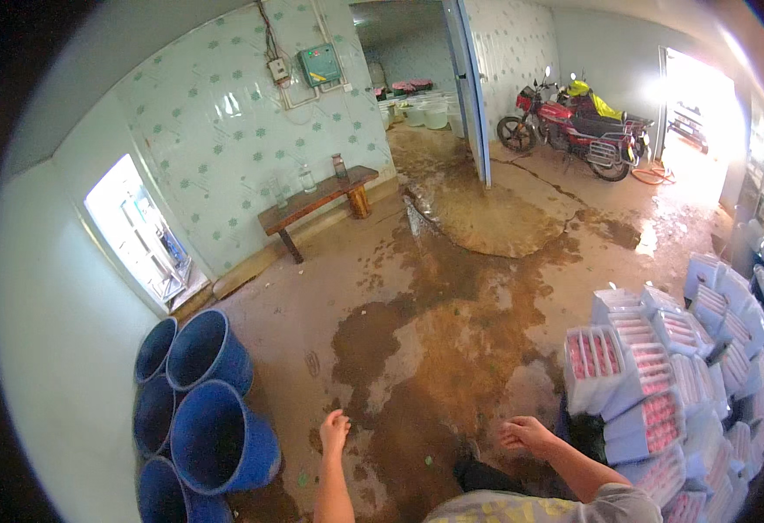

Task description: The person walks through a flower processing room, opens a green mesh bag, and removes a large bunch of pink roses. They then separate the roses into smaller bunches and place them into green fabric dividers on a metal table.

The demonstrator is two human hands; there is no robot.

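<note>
My left hand [335, 431] hangs over the wet floor with its fingers loosely bent and nothing seen in them. Nearest to it on the left are several big blue plastic barrels [264, 449], open at the top and grouped along the wall. My right hand [528, 434] is held out over the floor at the right, fingers loosely curled and partly apart, with nothing visible in it. To its right rises a large pile of white plastic baskets [578, 397] with pink showing through their slots. Neither hand touches barrels or baskets.
Brown wet patches mark the concrete floor [452, 349]. A wooden bench [317, 202] with glass jars stands against the tiled wall. Beyond a blue-edged doorway [474, 96] are pale tubs [426, 113]. A red motorcycle [565, 131] is parked near a bright opening, beside an orange hose [652, 176].
</note>
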